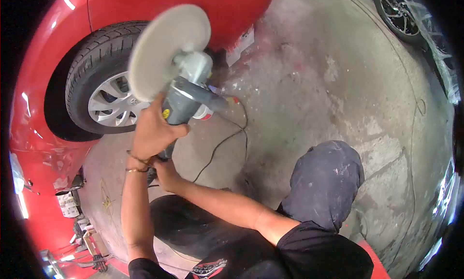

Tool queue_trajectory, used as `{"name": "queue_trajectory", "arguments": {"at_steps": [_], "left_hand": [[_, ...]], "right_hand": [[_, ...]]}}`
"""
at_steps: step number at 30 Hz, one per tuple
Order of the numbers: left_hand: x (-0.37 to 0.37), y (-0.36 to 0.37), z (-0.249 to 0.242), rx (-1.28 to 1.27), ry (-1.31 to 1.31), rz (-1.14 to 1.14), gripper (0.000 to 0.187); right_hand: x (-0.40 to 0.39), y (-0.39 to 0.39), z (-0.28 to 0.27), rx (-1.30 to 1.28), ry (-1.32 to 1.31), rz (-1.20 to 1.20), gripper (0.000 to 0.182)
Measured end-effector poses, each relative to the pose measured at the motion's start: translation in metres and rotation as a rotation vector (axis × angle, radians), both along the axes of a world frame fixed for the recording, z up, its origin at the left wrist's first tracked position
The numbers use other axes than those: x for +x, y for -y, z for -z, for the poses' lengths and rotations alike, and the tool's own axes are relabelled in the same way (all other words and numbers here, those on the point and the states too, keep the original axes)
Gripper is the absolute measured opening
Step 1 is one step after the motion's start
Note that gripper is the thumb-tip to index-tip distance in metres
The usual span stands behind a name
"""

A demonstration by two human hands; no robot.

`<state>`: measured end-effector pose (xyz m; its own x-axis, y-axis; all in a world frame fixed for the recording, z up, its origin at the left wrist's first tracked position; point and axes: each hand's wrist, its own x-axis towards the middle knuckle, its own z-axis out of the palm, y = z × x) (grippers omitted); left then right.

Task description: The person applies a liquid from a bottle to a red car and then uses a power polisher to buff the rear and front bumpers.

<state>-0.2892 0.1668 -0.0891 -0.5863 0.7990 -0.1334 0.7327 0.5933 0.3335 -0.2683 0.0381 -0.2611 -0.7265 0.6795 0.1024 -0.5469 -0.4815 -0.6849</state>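
Polisher: you hold the polisher (pixel 186 97) up in front of you, above the floor, with its grey body running from your hands toward the red car (pixel 232 8).
Left hand: your left hand (pixel 153 129) has its grip closed over the rear of the polisher's body, fingers wrapped down its side; two thin bracelets (pixel 137 164) sit at that wrist.
Right hand: your right hand (pixel 166 174) sits just below and behind the left, its grip clamped on the tail end of the tool where the cord leaves; the fingers are mostly hidden by the left wrist.
Pad: the round white pad (pixel 164 49) faces you, tilted, blurred at its rim, and lies beyond both hands, in front of the tyre and the lower edge of the car body.
Side handle: a dark side handle (pixel 209 99) sticks out to the right of the head, with no hand on it.
Cord: the black cord (pixel 227 139) loops down over the concrete to the right of your hands.
Wheel: the tyre with its silver wheel (pixel 108 105) is just left of and behind the pad.
Edges: the red body panel closes off the left and top; your bent knee (pixel 326 180) in dark trousers is at lower right.
Open room: bare stained floor (pixel 319 85) spreads to the right, as far as a second car's wheel (pixel 397 10) at the top right corner.
Clutter: cans and small items (pixel 77 216) lie low on the left beside the car.
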Motion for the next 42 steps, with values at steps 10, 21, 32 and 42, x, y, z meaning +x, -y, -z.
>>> {"name": "queue_trajectory", "arguments": {"at_steps": [10, 21, 32, 42], "left_hand": [[0.013, -0.096, 0.088, -0.074, 0.188, 0.091, 0.101], [0.063, -0.229, 0.088, 0.309, 0.428, 0.167, 0.097], [0.0, -0.053, 0.088, 0.282, 0.362, 0.06, 0.093], [-0.038, 0.037, 0.005, 0.598, 0.63, -0.112, 0.055]], "right_hand": [[0.033, -0.102, 0.046, -0.973, -0.071, -0.172, 0.026], [0.117, -0.286, 0.07, -0.543, 0.158, -0.131, 0.013], [0.07, -0.139, 0.045, -0.164, 0.121, -0.166, 0.02], [0.034, -0.146, -0.034, 0.178, 0.09, -0.103, 0.037]]}}
